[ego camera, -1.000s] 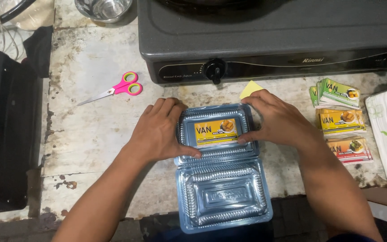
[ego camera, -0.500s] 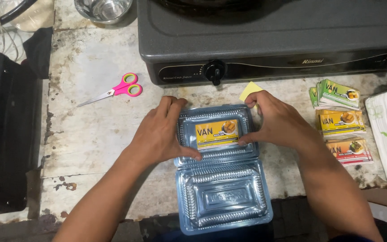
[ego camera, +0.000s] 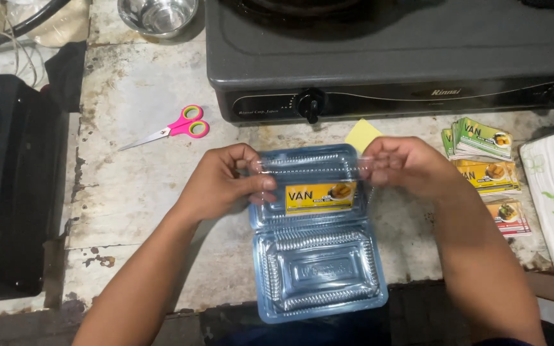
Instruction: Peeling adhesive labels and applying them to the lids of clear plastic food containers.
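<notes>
While both hands grip it, the clamshell container lies open

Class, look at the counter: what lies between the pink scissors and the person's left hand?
In the head view, only bare, stained counter lies between the pink scissors and the left hand.

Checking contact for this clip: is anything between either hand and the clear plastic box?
Nothing visible. The left hand and right hand each have their grip directly on the side edges of the lid of the clear plastic box, which lies open on the counter. The scissors lie apart.
</notes>
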